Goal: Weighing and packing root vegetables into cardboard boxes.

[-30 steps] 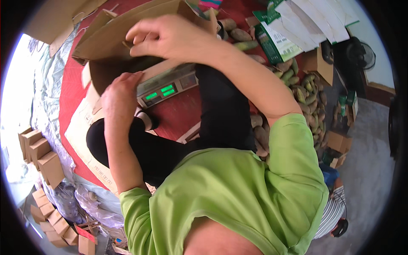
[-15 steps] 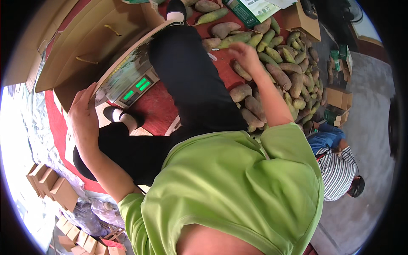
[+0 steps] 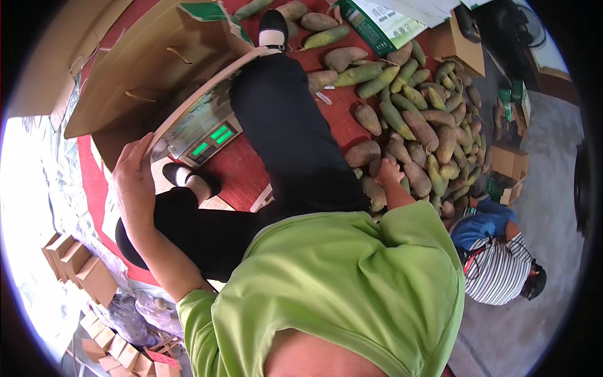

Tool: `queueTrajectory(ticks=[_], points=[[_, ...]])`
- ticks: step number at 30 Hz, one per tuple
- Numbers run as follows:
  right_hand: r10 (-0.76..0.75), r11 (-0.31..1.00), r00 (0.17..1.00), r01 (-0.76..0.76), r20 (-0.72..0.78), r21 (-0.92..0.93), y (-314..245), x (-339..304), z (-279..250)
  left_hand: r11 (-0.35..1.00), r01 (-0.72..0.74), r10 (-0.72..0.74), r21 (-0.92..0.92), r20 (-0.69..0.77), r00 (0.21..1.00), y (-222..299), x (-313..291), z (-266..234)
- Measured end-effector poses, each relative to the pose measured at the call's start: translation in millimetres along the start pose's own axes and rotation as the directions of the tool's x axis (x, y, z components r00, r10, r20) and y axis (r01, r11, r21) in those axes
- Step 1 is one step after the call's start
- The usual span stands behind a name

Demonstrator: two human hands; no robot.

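Observation:
My left hand [image 3: 133, 166] grips the near corner of a large cardboard box [image 3: 207, 85], its fingers over the top edge. The box stands open beside a scale [image 3: 207, 141] with lit green digits. To the right, a heap of long radishes [image 3: 443, 143], some green and some brownish pink, covers the red floor covering. Low on the heap's left side, my right hand [image 3: 391, 172] is closed around a brownish radish [image 3: 375, 168]. Part of that radish is hidden by the fingers.
A green and white printed carton [image 3: 384, 28] lies beyond the heap, next to an open brown box [image 3: 458, 47]. My bent leg [image 3: 289, 119] stands between scale and heap. At right, a person in a striped top [image 3: 496, 267] bends near the radishes. Small boxes [image 3: 78, 267] stand at left.
My right hand has come down and toward me, from above the red floor covering to the heap, and closed on a radish. My left hand stays on the box edge.

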State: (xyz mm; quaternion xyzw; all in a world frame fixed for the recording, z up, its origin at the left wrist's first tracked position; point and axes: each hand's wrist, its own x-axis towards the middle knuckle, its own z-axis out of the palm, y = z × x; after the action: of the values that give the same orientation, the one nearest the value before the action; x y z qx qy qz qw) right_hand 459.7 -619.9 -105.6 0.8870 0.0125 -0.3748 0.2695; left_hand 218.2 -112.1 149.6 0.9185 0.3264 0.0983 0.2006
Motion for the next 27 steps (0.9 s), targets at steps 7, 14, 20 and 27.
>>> queueTrajectory(ticks=[7,14,20,27], points=[[0.012,0.999,0.999,-0.010,-0.038,0.047,-13,-5,-14,1.000,0.007,-0.007,-0.004,-0.008,1.000,0,-2,-4],[-0.264,0.760,0.844,0.480,-0.466,0.438,-20,30,-59,0.997,0.075,-0.075,0.016,0.006,0.997,10,-1,-8],[-0.263,0.234,0.426,0.899,-0.866,0.371,-83,-56,-236,0.998,0.045,-0.045,0.033,0.001,0.999,4,-5,-9],[-0.152,-0.281,0.015,0.958,-0.988,0.058,-110,-249,-382,0.998,0.033,-0.034,0.044,0.015,0.999,3,-2,-9]])
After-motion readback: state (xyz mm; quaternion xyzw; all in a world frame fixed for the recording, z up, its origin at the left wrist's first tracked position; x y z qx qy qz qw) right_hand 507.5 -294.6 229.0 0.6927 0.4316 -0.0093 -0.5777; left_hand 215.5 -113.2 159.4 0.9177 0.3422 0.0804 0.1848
